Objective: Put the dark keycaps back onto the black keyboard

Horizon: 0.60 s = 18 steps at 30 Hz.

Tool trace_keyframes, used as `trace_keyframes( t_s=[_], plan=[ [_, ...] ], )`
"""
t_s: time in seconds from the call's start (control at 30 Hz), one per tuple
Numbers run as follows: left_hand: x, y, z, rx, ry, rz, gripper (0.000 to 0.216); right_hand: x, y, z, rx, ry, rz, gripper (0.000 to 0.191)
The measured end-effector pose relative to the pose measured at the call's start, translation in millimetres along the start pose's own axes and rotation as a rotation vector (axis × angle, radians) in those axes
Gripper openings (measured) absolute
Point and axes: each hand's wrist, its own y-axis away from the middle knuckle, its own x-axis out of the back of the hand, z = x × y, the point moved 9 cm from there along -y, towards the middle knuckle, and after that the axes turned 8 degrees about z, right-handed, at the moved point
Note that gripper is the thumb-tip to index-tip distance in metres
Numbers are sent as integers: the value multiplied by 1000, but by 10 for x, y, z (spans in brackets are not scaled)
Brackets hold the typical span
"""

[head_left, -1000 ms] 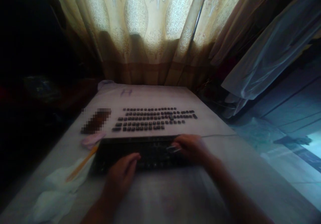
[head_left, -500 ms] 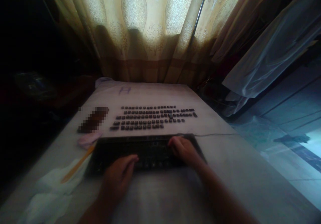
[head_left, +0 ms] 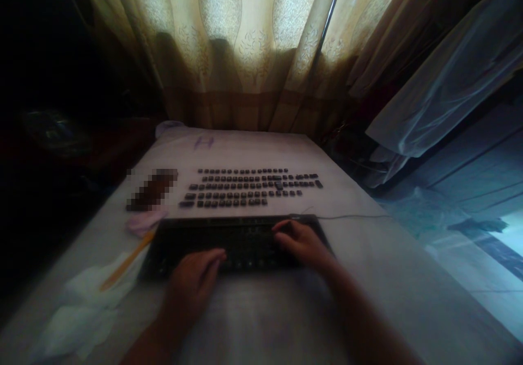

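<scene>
A black keyboard (head_left: 245, 239) lies flat on the pale table cover. My left hand (head_left: 194, 278) rests over its near edge, left of the middle, thumb and forefinger pressed together. Whatever those fingertips might hold is too dark to make out. On the right part of the keyboard is my right hand (head_left: 302, 242), fingers bent, with a gap showing between forefinger and thumb and nothing visible in it. Several rows of loose black keycaps (head_left: 232, 195) are laid out behind the keyboard. Shadow hides much of the keyboard's surface.
Left of the keyboard lie an orange stick-like tool (head_left: 126, 261), white tissue (head_left: 87, 291) and a pink cloth (head_left: 143, 222). Farther back is a pixelated dark object (head_left: 153, 190). A thin cable (head_left: 351, 217) runs right. Curtains (head_left: 253, 71) hang behind the table (head_left: 253, 150).
My right hand's forefinger and thumb have moved apart, and the hand has turned slightly. My left hand stays in nearly the same spot. The view has shifted a little.
</scene>
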Motion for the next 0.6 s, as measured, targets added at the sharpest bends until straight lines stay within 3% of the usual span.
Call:
trace_keyframes(
  t_s=[0.4, 0.6],
  plan=[
    [-47, 21, 55, -72, -52, -40, 18, -90, 110, -157, 128, 158, -131, 16],
    [-209, 77, 107, -178, -202, -201, 37, -126, 165, -308, 283, 331, -120, 11]
  ],
)
